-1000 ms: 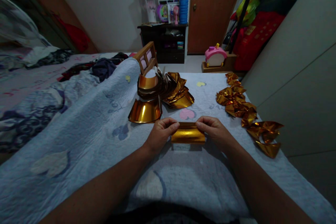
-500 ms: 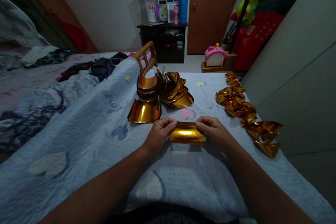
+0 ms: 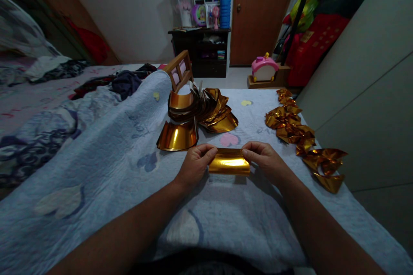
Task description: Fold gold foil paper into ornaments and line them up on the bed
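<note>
Between my two hands is a sheet of shiny gold foil paper [image 3: 229, 162], its upper edge curled over. My left hand [image 3: 197, 161] pinches its top left corner between thumb and fingers. The top right corner is pinched by my right hand [image 3: 265, 158]. Just beyond my hands, stacks of curved gold foil sheets [image 3: 178, 136] lie fanned out on the bed cover. A row of folded gold foil pieces [image 3: 294, 132] runs along the right edge of the bed.
A light blue cover with heart shapes [image 3: 122, 197] is spread under everything. Behind the stacks stands a small wooden frame [image 3: 179, 70]. Rumpled clothes [image 3: 125, 84] lie to the left. A pink toy case [image 3: 264, 69] sits on a box past the bed's far edge.
The foil sheet has risen slightly and tilted a little. My right hand has shifted slightly, still pinching its corner. The stacks and folded pieces stay where they were.
</note>
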Demonstrator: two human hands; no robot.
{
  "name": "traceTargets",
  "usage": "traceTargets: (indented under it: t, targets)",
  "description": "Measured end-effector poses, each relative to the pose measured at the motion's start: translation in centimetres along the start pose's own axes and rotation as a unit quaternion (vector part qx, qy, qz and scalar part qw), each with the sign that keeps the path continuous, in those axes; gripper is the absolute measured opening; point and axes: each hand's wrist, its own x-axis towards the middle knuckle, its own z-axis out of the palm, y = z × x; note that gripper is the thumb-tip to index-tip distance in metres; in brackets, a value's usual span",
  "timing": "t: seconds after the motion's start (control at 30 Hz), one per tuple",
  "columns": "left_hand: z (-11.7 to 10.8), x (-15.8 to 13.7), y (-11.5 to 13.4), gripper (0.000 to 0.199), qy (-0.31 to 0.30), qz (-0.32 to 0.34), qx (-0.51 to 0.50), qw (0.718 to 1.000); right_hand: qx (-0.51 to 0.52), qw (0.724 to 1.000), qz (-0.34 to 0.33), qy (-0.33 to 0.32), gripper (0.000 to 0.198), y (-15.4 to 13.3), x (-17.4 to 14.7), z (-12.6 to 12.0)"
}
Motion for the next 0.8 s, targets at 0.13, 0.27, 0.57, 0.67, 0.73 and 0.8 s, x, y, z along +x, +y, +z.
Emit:
traceTargets:
  t: [0.13, 0.27, 0.57, 0.67, 0.73, 0.8]
  targets:
    - [0.01, 0.02, 0.07, 0.029, 0.001, 0.003, 0.009, 1.000, -0.013, 1.000, 0.002, 0.004, 0.030, -0.11, 0.04, 0.01]
    - [0.03, -0.03, 0.11, 0.028, 0.001, 0.005, 0.007, 1.000, -0.019, 1.000, -0.003, 0.001, 0.029, -0.20, 0.11, -0.03]
    - [0.00, -0.07, 0.08, 0.026, 0.003, 0.020, 0.017, 1.000, -0.024, 1.000, -0.002, 0.002, 0.029, -0.38, 0.03, -0.05]
    - [-0.01, -0.08, 0.09, 0.025, 0.005, 0.020, 0.016, 1.000, -0.020, 1.000, 0.003, 0.004, 0.030, -0.31, 0.01, 0.00]
    - [-0.03, -0.08, 0.08, 0.025, 0.006, 0.021, 0.019, 1.000, -0.015, 1.000, 0.006, 0.004, 0.031, -0.27, -0.01, 0.03]
    - [-0.03, -0.08, 0.09, 0.025, 0.006, 0.024, 0.020, 0.999, -0.013, 1.000, 0.009, 0.006, 0.031, -0.26, -0.02, 0.05]
